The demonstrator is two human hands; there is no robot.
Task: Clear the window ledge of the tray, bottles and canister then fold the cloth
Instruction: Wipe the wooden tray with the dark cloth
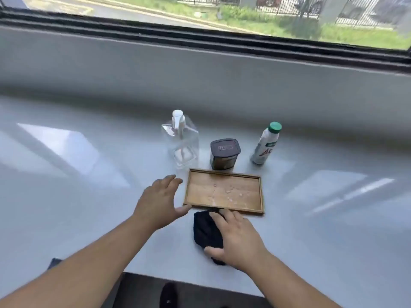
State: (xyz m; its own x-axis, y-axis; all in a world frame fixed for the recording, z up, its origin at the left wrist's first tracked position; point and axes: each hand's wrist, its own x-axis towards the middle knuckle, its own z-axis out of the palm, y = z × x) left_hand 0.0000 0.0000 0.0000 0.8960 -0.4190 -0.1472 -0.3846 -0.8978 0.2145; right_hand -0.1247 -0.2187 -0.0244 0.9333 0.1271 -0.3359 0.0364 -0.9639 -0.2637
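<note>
A wooden tray (244, 210) with water drops on it lies flat on the pale ledge (89, 196). Behind it stand a clear pump bottle (182, 143), a dark square canister (224, 155) and a white bottle with a green cap (265, 144). My left hand (159, 201) hovers open at the tray's left end, thumb touching its near corner. A crumpled black cloth (204, 230) sits just in front of the tray. My right hand (235, 236) rests on top of the cloth, fingers spread over it.
A black window frame (200, 41) runs along the back above a low grey wall. The ledge's front edge (200, 278) is close to me, with dark floor below. Bright reflections lie on the ledge at left and right.
</note>
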